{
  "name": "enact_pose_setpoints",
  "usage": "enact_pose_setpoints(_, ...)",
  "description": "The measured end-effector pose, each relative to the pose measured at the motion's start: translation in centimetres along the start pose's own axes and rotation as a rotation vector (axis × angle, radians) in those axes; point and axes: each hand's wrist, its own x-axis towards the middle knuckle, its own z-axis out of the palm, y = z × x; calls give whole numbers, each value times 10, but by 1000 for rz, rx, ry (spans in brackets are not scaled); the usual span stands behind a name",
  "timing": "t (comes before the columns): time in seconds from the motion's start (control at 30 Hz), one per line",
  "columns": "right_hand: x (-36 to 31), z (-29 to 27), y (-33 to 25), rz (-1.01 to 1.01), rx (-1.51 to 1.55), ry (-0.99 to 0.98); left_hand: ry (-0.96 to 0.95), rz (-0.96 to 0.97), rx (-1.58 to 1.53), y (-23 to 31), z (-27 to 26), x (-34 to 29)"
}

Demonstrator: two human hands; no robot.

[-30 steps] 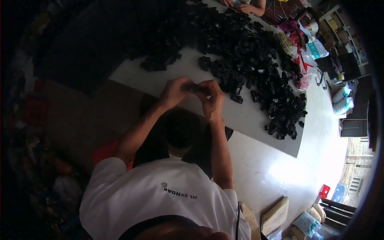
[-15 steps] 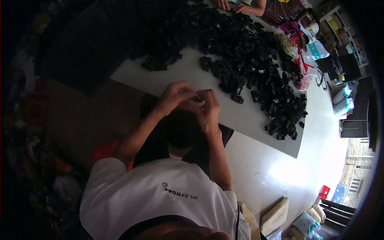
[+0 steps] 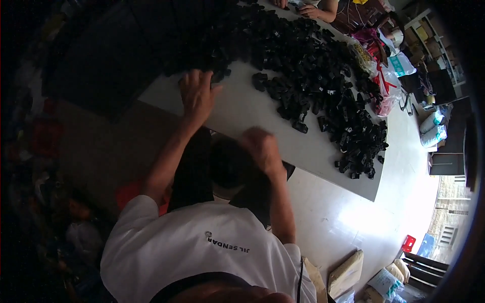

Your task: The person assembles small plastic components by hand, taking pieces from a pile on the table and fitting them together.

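My left hand [image 3: 197, 97] reaches over the left end of the white table [image 3: 232, 112], its fingertips at the edge of a group of small black plastic parts [image 3: 218, 70]. The fingers are stretched forward and the thumb stands apart; nothing shows gripped in them. Nearer to me, my right hand [image 3: 260, 147] is by the table's front edge, above my lap. Motion smears it, and its fingers are too blurred to show whether they hold anything. A large heap of the same black parts [image 3: 313, 76] spreads across the table's middle and right.
Across the table another person's hands [image 3: 308, 11] are by the heap. Plastic bags [image 3: 386, 91] lie at the table's right edge. A red stool [image 3: 132, 194] is by my left side. Flat packages [image 3: 346, 272] stand on the floor at lower right.
My hands were together above the table's front edge and have parted. The left went forward and left to the black parts; the right dropped back toward my lap.
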Motion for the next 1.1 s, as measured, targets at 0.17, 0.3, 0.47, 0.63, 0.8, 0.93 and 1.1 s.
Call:
enact_pose_setpoints(0.17, 92, -19, 33, 210, -451, 464, 65, -14, 233, -13, 32, 17)
enact_pose_setpoints(0.3, 119, -1, 66, 271, -699, 481, 54, 0, 178, -16, 41, 14)
enact_pose_setpoints(0.47, 101, -1, 57, 262, -735, 383, 109, 36, 119, -14, 46, 12)
enact_pose_setpoints(0.63, 65, -15, 33, 411, 590, 530, 173, 156, 54, -19, 47, 10)
enact_pose_setpoints(0.8, 36, -17, 31, 337, 1150, 599, 111, 196, -113, -1, 48, 3)
enact_pose_setpoints(0.93, 25, -19, 32, 294, 936, 607, -165, 114, -490, 32, 39, -17)
enact_pose_setpoints(1.1, 22, -25, 6, 324, 710, 543, -244, -113, -690, 60, 19, -32)
